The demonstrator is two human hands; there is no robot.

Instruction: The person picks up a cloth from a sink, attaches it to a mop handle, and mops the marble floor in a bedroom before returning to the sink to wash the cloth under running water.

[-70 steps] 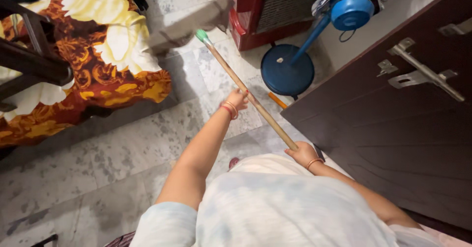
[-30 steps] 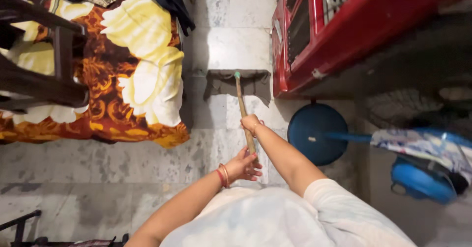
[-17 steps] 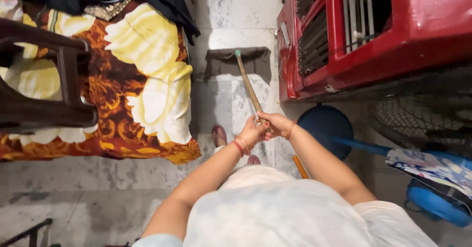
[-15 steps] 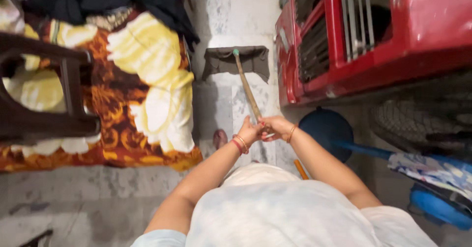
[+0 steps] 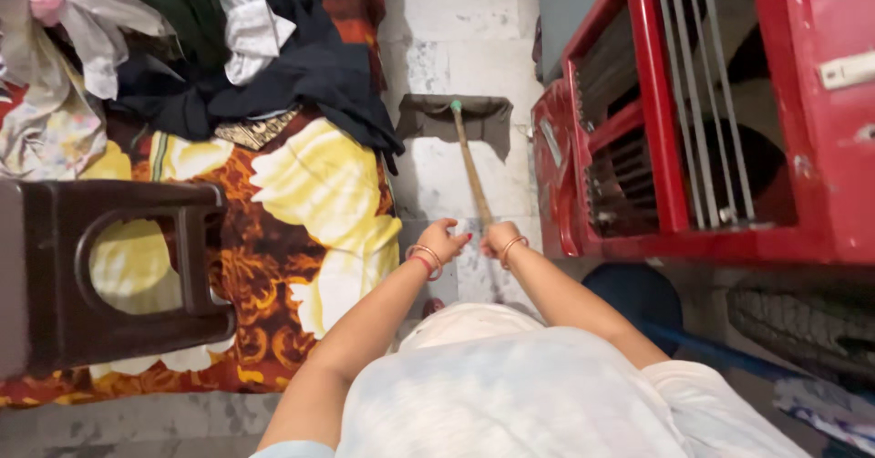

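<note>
A floor mop with a wooden handle point(image 5: 470, 171) and a flat grey cloth head point(image 5: 428, 118) lies out ahead of me on the pale stone floor point(image 5: 447, 20). My left hand point(image 5: 444, 238) and my right hand point(image 5: 499, 236) sit side by side, both closed round the near end of the handle. Each wrist carries bangles. The mop head rests flat in the narrow strip between a bed and a red appliance.
A bed with an orange and yellow flowered blanket point(image 5: 314, 203) and piled clothes point(image 5: 228, 48) fills the left. A dark brown plastic stool point(image 5: 100, 267) stands on it. A red metal cooler point(image 5: 693, 121) walls the right. A blue fan base point(image 5: 638, 289) sits behind my right arm.
The view has swung from the cupboard side to the strip between bed and cooler. My hands have come together on the handle, and the mop head has slid farther away along the floor.
</note>
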